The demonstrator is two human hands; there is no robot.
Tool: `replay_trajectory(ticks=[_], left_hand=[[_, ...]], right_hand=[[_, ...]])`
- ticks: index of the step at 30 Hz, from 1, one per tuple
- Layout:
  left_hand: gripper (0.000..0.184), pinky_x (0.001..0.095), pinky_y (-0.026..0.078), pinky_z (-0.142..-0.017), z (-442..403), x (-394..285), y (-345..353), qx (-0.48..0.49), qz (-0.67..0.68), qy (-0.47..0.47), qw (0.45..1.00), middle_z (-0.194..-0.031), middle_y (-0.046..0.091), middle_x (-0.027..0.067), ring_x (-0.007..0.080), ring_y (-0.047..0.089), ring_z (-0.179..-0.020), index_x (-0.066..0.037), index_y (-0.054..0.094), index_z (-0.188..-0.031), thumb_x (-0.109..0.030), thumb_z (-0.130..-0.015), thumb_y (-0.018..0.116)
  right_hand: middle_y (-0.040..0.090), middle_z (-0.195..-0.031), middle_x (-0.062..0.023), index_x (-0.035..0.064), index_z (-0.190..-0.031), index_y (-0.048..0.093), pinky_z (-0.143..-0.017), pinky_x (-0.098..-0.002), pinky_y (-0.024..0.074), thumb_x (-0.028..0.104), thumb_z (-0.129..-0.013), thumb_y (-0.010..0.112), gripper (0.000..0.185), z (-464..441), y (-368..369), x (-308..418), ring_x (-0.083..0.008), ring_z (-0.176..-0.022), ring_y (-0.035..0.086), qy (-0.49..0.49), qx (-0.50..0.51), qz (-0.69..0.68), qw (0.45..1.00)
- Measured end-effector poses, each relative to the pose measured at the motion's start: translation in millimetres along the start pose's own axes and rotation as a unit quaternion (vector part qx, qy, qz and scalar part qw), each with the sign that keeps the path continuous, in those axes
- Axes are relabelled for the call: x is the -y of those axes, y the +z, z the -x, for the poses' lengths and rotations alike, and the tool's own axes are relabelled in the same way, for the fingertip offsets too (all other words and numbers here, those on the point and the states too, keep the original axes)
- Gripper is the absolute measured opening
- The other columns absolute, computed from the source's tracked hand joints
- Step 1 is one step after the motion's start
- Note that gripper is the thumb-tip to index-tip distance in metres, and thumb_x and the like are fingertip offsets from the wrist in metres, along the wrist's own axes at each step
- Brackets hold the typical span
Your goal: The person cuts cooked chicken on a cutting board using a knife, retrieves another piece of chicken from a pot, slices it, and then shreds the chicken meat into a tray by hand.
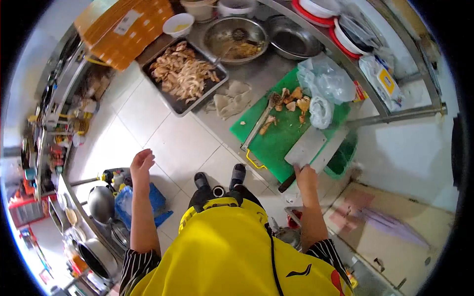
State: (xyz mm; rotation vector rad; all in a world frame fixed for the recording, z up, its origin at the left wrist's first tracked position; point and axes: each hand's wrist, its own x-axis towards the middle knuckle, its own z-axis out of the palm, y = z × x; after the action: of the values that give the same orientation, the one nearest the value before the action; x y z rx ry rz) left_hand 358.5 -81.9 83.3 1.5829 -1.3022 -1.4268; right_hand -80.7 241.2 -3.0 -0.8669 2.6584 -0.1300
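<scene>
Person's R hand [307, 177] is wrapped round the blade end of the dark handle of a cleaver [307, 146], fingertips mostly hidden, w/ the broad blade over the near R part of a green board [270, 154]. L hand [141, 164] is held out over floor tiles [185, 148], fingers part-open & loosely curled, nothing in it. Beyond the blade on the board: meat pcs [291, 100] btwn a long-handled tool [259, 125] & a clear plastic bag [328, 81].

Well behind the fingers [143, 157] are black-and-white striped sleeves [132, 262] and a yellow garment [207, 246] with black cord [273, 246], black swoosh [300, 272] and red patch [336, 282]; below the fingers, dark shoes [238, 175].
</scene>
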Motion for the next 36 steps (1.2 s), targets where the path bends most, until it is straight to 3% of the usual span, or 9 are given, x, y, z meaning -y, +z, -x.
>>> replay_trajectory(ticks=[9,13,14,16,19,23,28,29,36], left_hand=[[0.025,0.0275,0.049,-0.082,71,26,-40,-0.009,0.109,-0.029,0.994,-0.102,0.066,0.0039,0.0139,0.062,-0.093,0.000,0.063,-0.111,-0.013,-0.090,0.065],[0.021,0.0264,0.050,-0.081,108,70,-92,-0.078,0.128,-0.041,0.988,-0.099,0.066,0.0037,0.0126,0.062,-0.090,-0.001,0.064,-0.109,-0.010,-0.090,0.066],[0.021,0.0264,0.050,-0.081,117,75,-106,-0.097,0.124,-0.050,0.986,-0.099,0.066,0.0038,0.0124,0.061,-0.091,-0.001,0.064,-0.109,-0.009,-0.090,0.066],[0.021,0.0257,0.050,-0.082,132,93,-127,-0.135,0.127,-0.065,0.980,-0.098,0.067,0.0039,0.0119,0.061,-0.091,-0.001,0.065,-0.108,-0.009,-0.090,0.066],[0.021,0.0268,0.051,-0.083,148,103,-151,-0.189,0.102,-0.085,0.973,-0.100,0.067,0.0073,0.0156,0.061,-0.093,-0.003,0.066,-0.108,-0.013,-0.090,0.066],[0.022,0.0271,0.051,-0.084,166,107,-193,-0.230,0.131,-0.130,0.956,-0.102,0.066,0.0076,0.0165,0.062,-0.094,-0.004,0.065,-0.110,-0.014,-0.091,0.066],[0.024,0.0261,0.050,-0.078,155,131,-221,-0.266,0.189,-0.114,0.938,-0.097,0.067,0.0054,0.0134,0.062,-0.088,-0.003,0.066,-0.108,-0.016,-0.088,0.067],[0.024,0.0274,0.050,-0.078,151,135,-222,-0.270,0.198,-0.120,0.935,-0.097,0.068,0.0052,0.0134,0.062,-0.087,-0.003,0.066,-0.109,-0.016,-0.089,0.067],[0.025,0.0275,0.051,-0.078,148,118,-226,-0.347,0.255,-0.136,0.892,-0.096,0.067,0.0042,0.0140,0.062,-0.087,-0.005,0.066,-0.110,-0.016,-0.088,0.068]], right_hand=[[0.061,-0.107,-0.0177,0.0051,-0.098,0.061,-0.079,-0.0454,0.0504,0.016,-0.087,0.062,0.016,-64,9,210,-0.0356,-0.096,0.060,-0.359,-0.092,0.007,0.929],[0.056,-0.120,-0.0191,0.0050,-0.109,0.061,-0.088,-0.0473,0.0492,0.009,-0.090,0.048,0.024,-126,63,241,-0.0394,-0.108,0.056,-0.345,0.023,0.124,0.930],[0.057,-0.121,-0.0184,0.0041,-0.115,0.060,-0.090,-0.0473,0.0487,0.012,-0.092,0.044,0.029,-122,61,251,-0.0390,-0.110,0.055,-0.226,0.044,0.053,0.972],[0.057,-0.125,-0.0176,0.0029,-0.118,0.061,-0.093,-0.0471,0.0467,0.014,-0.096,0.038,0.033,-138,73,242,-0.0376,-0.114,0.053,-0.352,0.019,0.129,0.927],[0.060,-0.113,-0.0236,-0.0008,-0.110,0.062,-0.089,-0.0469,0.0472,0.010,-0.093,0.048,0.025,-204,105,225,-0.0407,-0.104,0.057,-0.410,0.010,0.171,0.896],[0.064,-0.101,-0.0199,0.0033,-0.104,0.063,-0.080,-0.0460,0.0502,0.008,-0.089,0.058,0.017,-193,98,259,-0.0365,-0.090,0.060,-0.254,0.053,0.127,0.957],[0.063,-0.088,-0.0094,0.0039,-0.099,0.060,-0.075,-0.0365,0.0506,0.007,-0.084,0.064,0.016,-168,78,333,-0.0211,-0.079,0.061,-0.232,0.133,-0.318,0.910],[0.065,-0.089,-0.0074,0.0032,-0.098,0.062,-0.076,-0.0350,0.0499,0.009,-0.085,0.064,0.015,-187,80,349,-0.0208,-0.080,0.062,-0.360,0.035,-0.195,0.912],[0.067,-0.099,-0.0093,0.0020,-0.104,0.065,-0.080,-0.0337,0.0480,0.012,-0.084,0.067,0.022,-200,26,534,-0.0222,-0.090,0.062,-0.310,0.039,-0.223,0.923]])
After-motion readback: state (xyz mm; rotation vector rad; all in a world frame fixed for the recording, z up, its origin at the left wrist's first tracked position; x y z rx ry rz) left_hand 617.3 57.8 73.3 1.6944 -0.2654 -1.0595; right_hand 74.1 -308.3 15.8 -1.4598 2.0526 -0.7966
